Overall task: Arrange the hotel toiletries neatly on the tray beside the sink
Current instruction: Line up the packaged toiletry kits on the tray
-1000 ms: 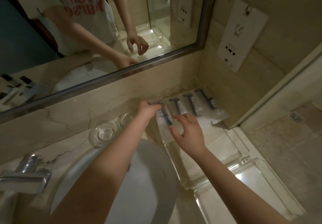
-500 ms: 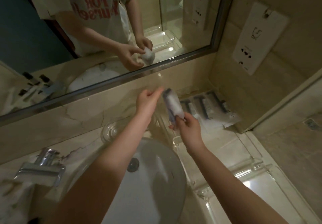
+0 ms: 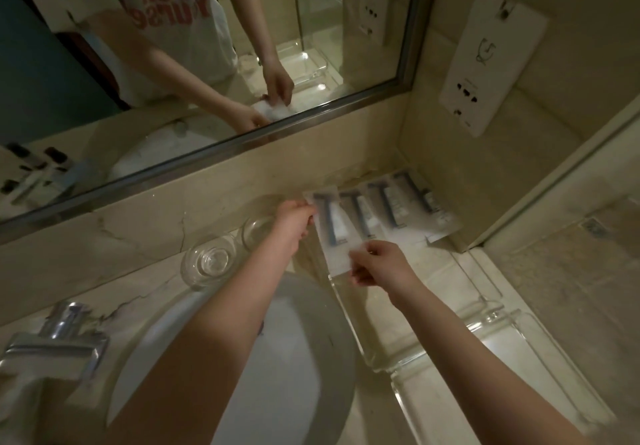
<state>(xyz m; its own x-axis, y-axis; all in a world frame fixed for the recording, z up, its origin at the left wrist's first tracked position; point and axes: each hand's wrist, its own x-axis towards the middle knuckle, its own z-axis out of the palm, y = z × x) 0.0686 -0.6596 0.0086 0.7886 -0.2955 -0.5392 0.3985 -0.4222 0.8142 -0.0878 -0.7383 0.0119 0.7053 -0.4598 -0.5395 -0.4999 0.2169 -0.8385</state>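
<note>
A clear plastic packet [image 3: 333, 226] with a dark toothbrush and small tube inside lies at the left end of a row of three similar packets [image 3: 398, 209] in a clear tray [image 3: 360, 337] right of the sink. My left hand [image 3: 294, 219] pinches the packet's far left corner. My right hand [image 3: 379, 264] pinches its near edge. The packet lies roughly parallel to the others, against the back wall.
Two upturned glass tumblers [image 3: 209, 261] stand left of the tray behind the white basin [image 3: 304, 358]. A chrome tap [image 3: 55, 340] is at the far left. A second clear tray [image 3: 519, 375] sits nearer on the right. A wall socket plate [image 3: 485, 60] hangs above the corner.
The packet was lifted up off the tray in my right hand, then came back down; both hands now hold it flat at the left end of the row.
</note>
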